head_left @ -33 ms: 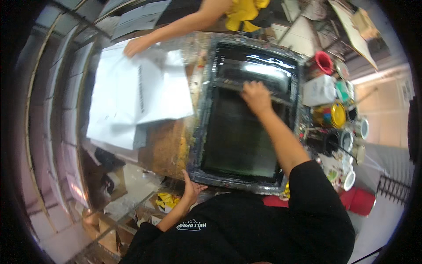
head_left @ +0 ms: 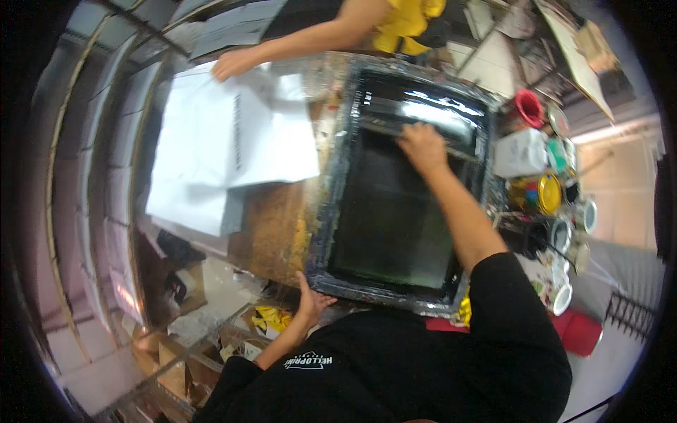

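Observation:
A dark screen-printing frame [head_left: 326, 243] lies in front of me, its mesh shiny and wet at the far end. My right hand [head_left: 424, 148] is closed over a squeegee [head_left: 460, 153] that spans the mesh in the far half; the hand covers part of it. At the frame's near left corner rests my left hand [head_left: 312, 302], thumb and fingers apart, nothing in it. Left of the frame, a large white sheet [head_left: 204, 155] with a line of dark print lies creased on the wooden table [head_left: 271, 229]. Another person's hand [head_left: 233, 63] touches its far edge.
Several paint pots stand along the right, among them a red tub [head_left: 527, 109], a white jug [head_left: 520, 153] and a yellow-rimmed can [head_left: 549, 193]. Racks of flat panels [head_left: 123, 162] rise at far left. Cardboard boxes [head_left: 173, 366] sit low near my left arm.
My right hand and the squeegee have slid slightly toward the frame's far end. The whole view has shifted a little. My left hand stays at the corner.

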Motion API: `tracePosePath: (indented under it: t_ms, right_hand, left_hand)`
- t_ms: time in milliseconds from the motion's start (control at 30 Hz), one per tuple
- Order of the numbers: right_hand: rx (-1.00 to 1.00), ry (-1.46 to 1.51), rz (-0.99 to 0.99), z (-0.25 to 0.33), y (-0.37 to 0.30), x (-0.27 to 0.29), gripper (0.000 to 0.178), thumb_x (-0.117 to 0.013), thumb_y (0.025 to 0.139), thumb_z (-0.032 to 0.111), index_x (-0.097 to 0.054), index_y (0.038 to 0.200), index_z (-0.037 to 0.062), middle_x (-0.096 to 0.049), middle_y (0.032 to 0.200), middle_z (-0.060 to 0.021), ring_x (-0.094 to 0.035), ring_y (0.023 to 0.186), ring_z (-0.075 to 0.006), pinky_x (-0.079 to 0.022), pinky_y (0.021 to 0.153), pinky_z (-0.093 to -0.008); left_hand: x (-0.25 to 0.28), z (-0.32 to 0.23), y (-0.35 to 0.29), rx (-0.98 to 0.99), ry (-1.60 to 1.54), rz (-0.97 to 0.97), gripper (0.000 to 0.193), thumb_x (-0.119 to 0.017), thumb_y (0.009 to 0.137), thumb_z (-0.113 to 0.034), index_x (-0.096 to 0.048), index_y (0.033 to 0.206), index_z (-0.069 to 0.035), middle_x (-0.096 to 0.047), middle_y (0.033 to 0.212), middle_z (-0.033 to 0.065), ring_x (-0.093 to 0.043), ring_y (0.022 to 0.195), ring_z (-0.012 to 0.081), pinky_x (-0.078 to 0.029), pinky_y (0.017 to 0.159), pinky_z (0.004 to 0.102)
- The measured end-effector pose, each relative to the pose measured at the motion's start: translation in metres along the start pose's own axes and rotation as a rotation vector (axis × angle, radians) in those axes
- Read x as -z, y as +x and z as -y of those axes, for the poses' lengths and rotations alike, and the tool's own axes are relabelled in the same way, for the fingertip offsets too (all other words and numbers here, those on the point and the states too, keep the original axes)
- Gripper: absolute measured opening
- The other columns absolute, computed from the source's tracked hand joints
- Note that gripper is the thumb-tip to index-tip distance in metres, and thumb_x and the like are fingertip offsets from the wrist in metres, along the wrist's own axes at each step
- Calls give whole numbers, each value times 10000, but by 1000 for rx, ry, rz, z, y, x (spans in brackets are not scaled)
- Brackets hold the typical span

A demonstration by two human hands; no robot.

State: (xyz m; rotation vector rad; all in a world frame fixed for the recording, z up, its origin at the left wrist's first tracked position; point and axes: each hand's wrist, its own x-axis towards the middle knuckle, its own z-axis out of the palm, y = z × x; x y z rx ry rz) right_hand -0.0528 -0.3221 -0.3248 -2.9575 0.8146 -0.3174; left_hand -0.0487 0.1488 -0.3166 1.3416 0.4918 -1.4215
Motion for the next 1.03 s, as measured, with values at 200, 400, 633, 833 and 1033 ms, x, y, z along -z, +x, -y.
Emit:
tracePosePath:
  t_ms: [200, 400, 633, 833, 1033]
  right_hand:
    - [53, 161, -4, -92, 107, 10, 460, -635, 938, 510, -688, 1193, 130, -731, 1046, -163, -695, 986, -381, -544, 820, -496]
    - [79, -18, -52, -48, 71, 1, 382, -622, 957, 466, -616, 1078, 104, -681, 959, -135, -681, 936, -365, -559, 744, -497]
    - [63, -9, 81, 62, -110, 66, 335, -680, 931, 395, -561, 1013, 92, -664, 921, -132, -681, 872, -351, -558, 695, -484]
    - [4, 121, 212, 169, -227, 215, 340, -650, 916, 340, -544, 1063, 53, -584, 978, -169, -630, 934, -391, -533, 754, -519]
    - [-48, -157, -264, 194, -185, 301, 285, -666, 893, 298, -600, 1067, 82, -598, 1001, -157, -591, 968, -334, -410, 948, -543]
  left_hand:
    - [-2, 4, -10, -101, 16, -44, 1186, -196, 836, -954, -297, 1571, -29, -552, 1449, 218, -583, 1254, 353, -478, 1011, 457]
    - [3, 9, -14, -198, 17, -29, 1077, -236, 906, -880, -255, 1574, -36, -546, 1445, 223, -586, 1269, 376, -489, 1032, 490]
    - [11, 3, -25, -291, -6, 215, 1098, -306, 928, -842, -108, 1577, 22, -586, 1286, 317, -641, 1165, 365, -516, 1027, 472]
    - [-12, -40, -82, -427, 104, 464, 1121, -163, 896, -887, -344, 1502, 38, -594, 1367, 253, -578, 1301, 330, -441, 1124, 464]
    - [-64, -95, -134, -824, -156, 990, 987, -243, 954, -812, -351, 1519, -10, -497, 1475, 273, -474, 1402, 372, -306, 1214, 523]
